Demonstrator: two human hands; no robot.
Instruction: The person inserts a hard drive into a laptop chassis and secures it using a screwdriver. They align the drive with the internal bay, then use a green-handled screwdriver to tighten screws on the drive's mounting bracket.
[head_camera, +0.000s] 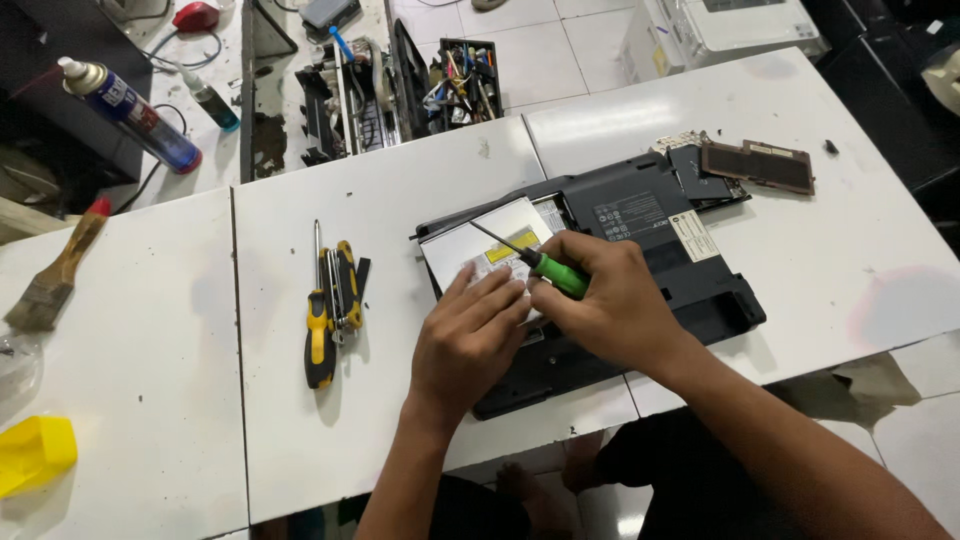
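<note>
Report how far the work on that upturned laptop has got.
Done: a dark cover panel is off and lies beside the upturned laptop. In hand: the right hand holds a green-handled screwdriver over the silver drive, on which the left hand rests. Left: the drive sits in the laptop, and the yellow-handled tools lie untouched on the table.

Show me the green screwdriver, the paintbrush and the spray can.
green screwdriver (558, 274), head view, on its green handle.
paintbrush (52, 280), head view, on the wooden handle near the bristles.
spray can (135, 117), head view, middle of its blue body.
</note>
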